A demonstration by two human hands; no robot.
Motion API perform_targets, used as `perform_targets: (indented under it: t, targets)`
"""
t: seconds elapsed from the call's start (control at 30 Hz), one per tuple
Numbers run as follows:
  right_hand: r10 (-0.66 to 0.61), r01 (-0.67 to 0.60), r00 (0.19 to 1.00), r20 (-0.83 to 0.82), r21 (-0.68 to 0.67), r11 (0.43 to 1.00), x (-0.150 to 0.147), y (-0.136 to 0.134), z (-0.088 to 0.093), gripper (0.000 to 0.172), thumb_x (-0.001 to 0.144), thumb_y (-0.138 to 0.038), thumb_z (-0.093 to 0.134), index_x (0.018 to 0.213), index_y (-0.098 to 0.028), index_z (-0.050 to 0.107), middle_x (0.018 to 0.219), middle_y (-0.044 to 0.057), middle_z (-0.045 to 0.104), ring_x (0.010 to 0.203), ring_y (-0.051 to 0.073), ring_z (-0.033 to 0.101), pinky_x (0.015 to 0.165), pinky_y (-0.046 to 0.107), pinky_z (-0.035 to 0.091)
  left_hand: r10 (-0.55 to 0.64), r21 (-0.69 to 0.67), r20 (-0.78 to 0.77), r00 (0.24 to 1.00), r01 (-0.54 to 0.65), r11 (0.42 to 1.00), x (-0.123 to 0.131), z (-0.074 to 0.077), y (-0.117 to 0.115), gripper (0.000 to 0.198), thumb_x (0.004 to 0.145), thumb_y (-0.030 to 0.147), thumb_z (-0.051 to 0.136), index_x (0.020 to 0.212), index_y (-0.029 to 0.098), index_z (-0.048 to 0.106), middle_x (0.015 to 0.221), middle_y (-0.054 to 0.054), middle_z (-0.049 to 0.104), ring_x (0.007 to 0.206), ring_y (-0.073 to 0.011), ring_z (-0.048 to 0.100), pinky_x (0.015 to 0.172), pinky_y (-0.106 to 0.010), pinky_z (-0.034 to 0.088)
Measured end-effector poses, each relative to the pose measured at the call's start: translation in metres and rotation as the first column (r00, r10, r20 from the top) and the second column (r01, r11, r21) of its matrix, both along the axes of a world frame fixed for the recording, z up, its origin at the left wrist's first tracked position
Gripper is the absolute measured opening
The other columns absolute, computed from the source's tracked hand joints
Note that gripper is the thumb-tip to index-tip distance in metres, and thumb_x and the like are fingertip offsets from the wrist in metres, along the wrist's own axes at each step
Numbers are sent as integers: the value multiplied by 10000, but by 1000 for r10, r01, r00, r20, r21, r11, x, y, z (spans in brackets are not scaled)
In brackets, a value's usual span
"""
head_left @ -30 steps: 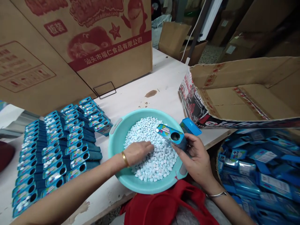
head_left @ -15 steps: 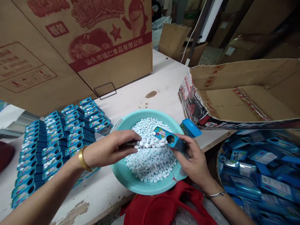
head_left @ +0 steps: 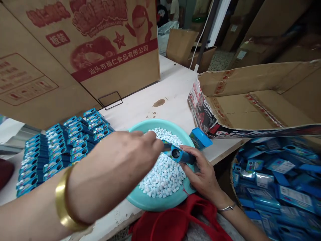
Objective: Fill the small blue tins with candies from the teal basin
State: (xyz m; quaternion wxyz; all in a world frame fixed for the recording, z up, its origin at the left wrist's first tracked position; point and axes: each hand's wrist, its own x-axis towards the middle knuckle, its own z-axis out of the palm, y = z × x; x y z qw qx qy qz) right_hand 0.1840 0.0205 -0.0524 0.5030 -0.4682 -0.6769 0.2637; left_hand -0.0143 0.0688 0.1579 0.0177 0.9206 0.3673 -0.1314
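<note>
My right hand [head_left: 203,172] is shut on a small blue candy box [head_left: 185,156], which has a round dark opening and tilts over the bowl. My left hand [head_left: 130,155], with a gold bangle at the wrist, is closed at the far end of that box. Its fingertips are turned away, so what they pinch is hidden. Beneath both hands, white and pale blue candies [head_left: 163,177] are heaped in a turquoise bowl [head_left: 146,202]. Just beyond the bowl's right rim stands another blue candy box [head_left: 200,138].
Rows of blue candy boxes [head_left: 56,144] with round holes, some with candies on top, stand at left. Behind them rises a large printed carton [head_left: 120,77]. An open cardboard box [head_left: 250,110] sits at right, above a container of loose blue boxes [head_left: 281,187].
My left hand has risen from the candies and moved right, up against the box in my right hand. That box has turned slightly. The camera view has shifted a little.
</note>
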Motion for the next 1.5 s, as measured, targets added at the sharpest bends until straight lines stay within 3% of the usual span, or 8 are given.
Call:
perform_targets:
  t: [0.1, 0.2, 0.33, 0.47, 0.73, 1.07, 1.33, 1.5]
  targets:
    - [-16, 14, 999, -43, -30, 999, 0, 0, -2, 426, 864, -143, 595, 1258, -273, 504, 1259, 62, 599, 1197, 201, 558, 1049, 363, 442, 142, 104, 42, 989, -146, 984, -25, -23, 16, 195, 914, 206, 440, 1039, 195, 588, 881, -47, 615, 678, -160, 574, 564, -259, 398]
    - [-49, 37, 992, -114, -102, 994, 0, 0, -6, 406, 860, -190, 626, 1242, -280, 521, 1234, 59, 607, 1154, 217, 582, 1018, 386, 462, 263, 54, 25, 964, -264, 963, -44, -85, 32, 180, 930, 197, 418, 1050, 176, 551, 977, -66, 618, 757, -177, 601, 605, -266, 422]
    - [-104, 77, 980, -172, -158, 984, -1, 0, -11, 387, 846, -251, 661, 1213, -279, 543, 1185, 56, 621, 1092, 225, 604, 983, 399, 480, 185, -137, -44, 982, -190, 972, -41, -173, 23, 216, 931, 114, 350, 1036, 158, 534, 1024, -95, 609, 849, -199, 605, 680, -285, 459]
    - [-133, 99, 971, -201, -173, 980, -2, 1, -13, 389, 825, -302, 685, 1189, -259, 557, 1144, 66, 635, 1041, 230, 620, 938, 390, 508, 108, -292, 90, 990, -77, 953, -30, -202, -4, 222, 955, 150, 335, 1097, 171, 504, 1054, -89, 595, 849, -198, 597, 710, -297, 477]
    - [-165, 118, 956, -244, -196, 974, -2, 3, -15, 400, 815, -344, 691, 1175, -239, 550, 1124, 79, 637, 1046, 239, 612, 940, 408, 513, 338, -630, 498, 798, 66, 774, -52, -169, -15, 249, 918, 315, 525, 1107, 152, 531, 994, -83, 621, 852, -174, 575, 780, -293, 477]
    - [-77, 62, 990, -120, -124, 990, -3, 0, -10, 361, 851, -237, 631, 1202, -261, 552, 1189, 69, 622, 1109, 238, 596, 999, 421, 469, 204, -401, 425, 882, -19, 916, -53, -49, 6, 206, 947, 247, 473, 1105, 161, 573, 988, -71, 632, 848, -151, 577, 751, -260, 450]
    - [-15, 12, 999, -36, -72, 997, -3, 0, -2, 384, 864, -172, 578, 1232, -266, 520, 1262, 68, 604, 1195, 223, 564, 1043, 418, 452, 23, -184, -4, 1000, -23, 983, 2, -10, 11, 149, 859, 125, 462, 837, 157, 606, 765, -43, 602, 570, -122, 506, 531, -251, 363]
    - [-40, 28, 993, -110, -112, 993, -2, 0, -2, 361, 864, -227, 612, 1215, -277, 543, 1205, 56, 627, 1126, 220, 595, 1001, 397, 481, -8, -152, 76, 997, 20, 988, 1, 14, 2, 189, 878, 167, 448, 825, 192, 628, 752, -36, 588, 521, -117, 471, 513, -257, 373]
